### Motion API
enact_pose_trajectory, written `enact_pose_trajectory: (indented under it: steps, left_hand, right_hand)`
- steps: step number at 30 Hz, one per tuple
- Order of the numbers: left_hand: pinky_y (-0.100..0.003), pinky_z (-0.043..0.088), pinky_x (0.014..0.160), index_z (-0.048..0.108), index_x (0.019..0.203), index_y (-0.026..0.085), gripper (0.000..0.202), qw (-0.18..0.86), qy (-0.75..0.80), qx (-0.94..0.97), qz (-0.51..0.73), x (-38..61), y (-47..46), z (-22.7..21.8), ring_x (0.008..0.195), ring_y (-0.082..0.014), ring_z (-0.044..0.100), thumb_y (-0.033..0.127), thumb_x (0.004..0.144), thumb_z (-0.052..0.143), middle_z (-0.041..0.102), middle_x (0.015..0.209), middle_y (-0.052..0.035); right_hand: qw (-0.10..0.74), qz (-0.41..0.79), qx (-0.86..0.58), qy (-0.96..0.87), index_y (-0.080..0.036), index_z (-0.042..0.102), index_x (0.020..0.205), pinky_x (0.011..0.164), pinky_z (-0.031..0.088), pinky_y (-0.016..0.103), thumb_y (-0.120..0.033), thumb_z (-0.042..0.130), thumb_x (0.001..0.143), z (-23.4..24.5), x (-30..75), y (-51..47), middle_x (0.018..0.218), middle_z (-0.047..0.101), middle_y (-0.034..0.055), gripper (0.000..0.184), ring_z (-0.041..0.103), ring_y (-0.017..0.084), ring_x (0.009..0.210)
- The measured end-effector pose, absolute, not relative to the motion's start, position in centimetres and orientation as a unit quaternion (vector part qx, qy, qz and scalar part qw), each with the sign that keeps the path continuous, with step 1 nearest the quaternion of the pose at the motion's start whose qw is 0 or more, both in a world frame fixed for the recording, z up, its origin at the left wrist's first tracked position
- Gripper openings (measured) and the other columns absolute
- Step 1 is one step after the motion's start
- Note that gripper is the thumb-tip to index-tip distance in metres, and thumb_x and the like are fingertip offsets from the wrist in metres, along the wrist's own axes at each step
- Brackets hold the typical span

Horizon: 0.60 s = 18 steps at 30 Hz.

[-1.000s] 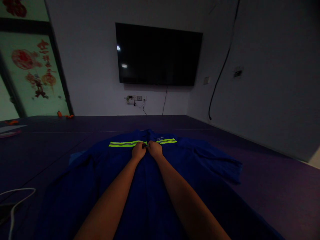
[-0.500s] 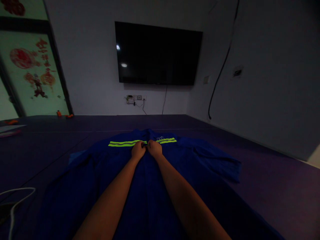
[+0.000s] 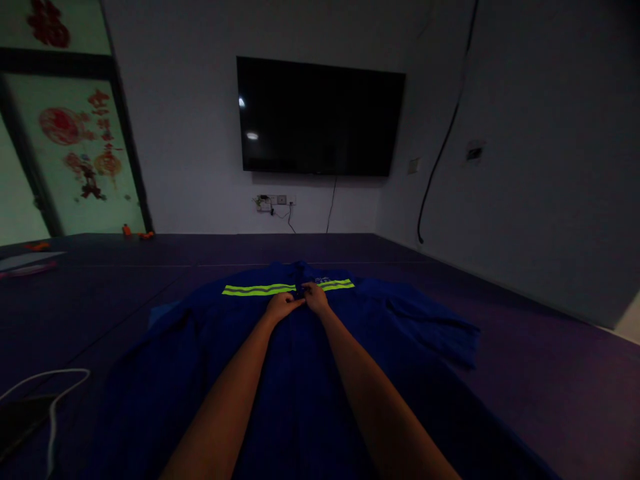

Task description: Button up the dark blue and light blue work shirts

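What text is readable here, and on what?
"福": large red character on the upper pane.
Red column of characters on the glass door: too blurred to read surely.
White print on the blue garment's chest: too small to read.
TV: no legible brand.

A deep blue garment (image 3: 295, 380) lies spread out, front side up, from the lower edge of the frame to its centre, where the collar (image 3: 300, 267) points away. A yellow-green band (image 3: 257, 290) with a grey middle line crosses the chest; pale lettering (image 3: 323, 280) sits above its right part. One creased sleeve (image 3: 440, 328) stretches right of centre.
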<state>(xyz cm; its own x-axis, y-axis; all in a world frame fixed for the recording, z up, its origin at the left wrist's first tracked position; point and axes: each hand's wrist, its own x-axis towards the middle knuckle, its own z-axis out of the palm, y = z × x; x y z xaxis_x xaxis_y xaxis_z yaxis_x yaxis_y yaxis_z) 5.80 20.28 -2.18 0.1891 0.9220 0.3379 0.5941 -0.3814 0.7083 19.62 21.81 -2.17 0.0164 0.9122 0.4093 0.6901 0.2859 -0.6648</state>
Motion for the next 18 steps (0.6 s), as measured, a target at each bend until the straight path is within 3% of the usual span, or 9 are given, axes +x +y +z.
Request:
enact_pose_trajectory:
  steps: [3,7,13,15,18]
  left_hand:
    - [-0.020,0.020,0.046,0.036,0.044,0.016,0.049,0.222,0.502,0.750,0.368,5.6,19.2,-2.4,0.047,-0.0068,0.030,0.058,0.059,0.056,0.030,0.046,0.0068]
    - [-0.020,0.023,0.047,0.036,0.043,0.015,0.048,0.218,0.494,0.750,0.381,5.4,17.4,-2.5,0.050,-0.0064,0.032,0.055,0.061,0.056,0.034,0.051,0.0058]
    - [-0.020,0.037,0.057,0.046,0.043,0.014,0.040,0.197,0.485,0.751,0.402,5.0,14.6,-2.3,0.060,-0.0096,0.047,0.044,0.068,0.055,0.050,0.059,0.0021]
    - [-0.022,0.041,0.068,0.055,0.049,0.014,0.030,0.191,0.491,0.744,0.411,4.7,13.6,-2.3,0.073,-0.0122,0.054,0.037,0.070,0.056,0.059,0.073,-0.0012]
    - [-0.026,0.041,0.083,0.064,0.064,0.016,0.017,0.185,0.508,0.729,0.419,4.4,12.5,-2.3,0.091,-0.0152,0.056,0.028,0.071,0.056,0.062,0.095,-0.0047]
  right_hand:
    - [0.404,0.157,-0.558,-0.708,-0.016,0.042,0.123,0.075,0.044,0.023,-0.010,0.040,0.077,-2.6,19.5,20.9,0.093,0.064,0.0039,0.047,0.059,0.011,0.084]
    - [0.394,0.177,-0.534,-0.726,-0.021,0.032,0.131,0.079,0.044,0.024,-0.006,0.043,0.075,-3.1,19.3,19.0,0.105,0.060,0.0046,0.059,0.058,0.012,0.091]
    - [0.378,0.186,-0.515,-0.747,-0.018,0.041,0.127,0.090,0.039,0.026,-0.008,0.048,0.074,-3.2,19.5,15.7,0.115,0.057,0.0067,0.054,0.052,0.013,0.105]
    - [0.367,0.182,-0.509,-0.757,-0.019,0.046,0.122,0.093,0.037,0.026,-0.010,0.049,0.076,-3.0,19.5,14.6,0.119,0.055,0.0059,0.047,0.050,0.013,0.108]
    - [0.341,0.166,-0.509,-0.772,-0.020,0.055,0.113,0.094,0.036,0.026,-0.013,0.049,0.078,-2.7,19.4,12.8,0.117,0.056,0.0038,0.037,0.050,0.013,0.108]
